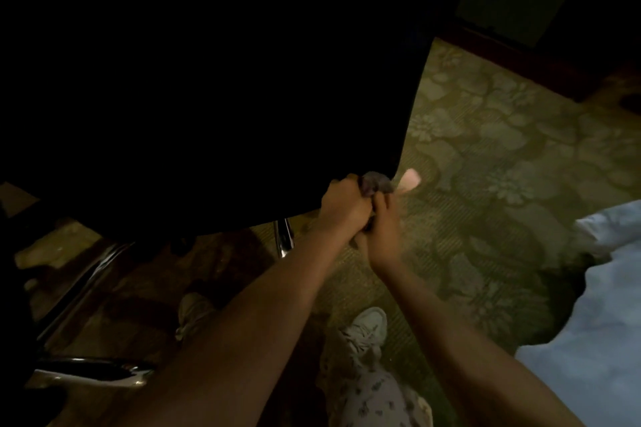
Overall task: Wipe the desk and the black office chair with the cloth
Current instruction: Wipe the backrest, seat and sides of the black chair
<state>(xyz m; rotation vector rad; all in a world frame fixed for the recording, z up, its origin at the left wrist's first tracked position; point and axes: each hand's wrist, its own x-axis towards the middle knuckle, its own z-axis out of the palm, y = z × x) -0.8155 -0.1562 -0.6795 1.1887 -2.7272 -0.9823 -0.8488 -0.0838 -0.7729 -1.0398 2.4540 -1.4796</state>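
Both sets of fingers are curled in tight. Our left hand (343,208) is balled into a fist and our right hand (381,229) is tucked up against it, knuckles nearly touching. They're both clamped onto the cloth (378,182), a greyish-purple wad that pokes out just above the two hands. It's too dark to make out the individual fingertips, so we can't say exactly who's pinching which fold.

The cloth is pressed right against the bottom right corner of the black office chair (208,97). The chair is basically a huge dark slab filling the top left of the view, with zero detail on it. Just past the cloth there's a pale pink blur (411,180), no idea what that is.

Under the chair edge the chrome legs (284,237) catch a bit of light, and another shiny bar runs off to the lower left.

Everything sits on a greenish carpet (485,156) with a big floral pattern. Down by us are our white sneakers (369,322) and patterned trousers (367,395), one foot on either side of the left forearm. Off on the right there's some rumpled white bedding (596,340) hanging into view.
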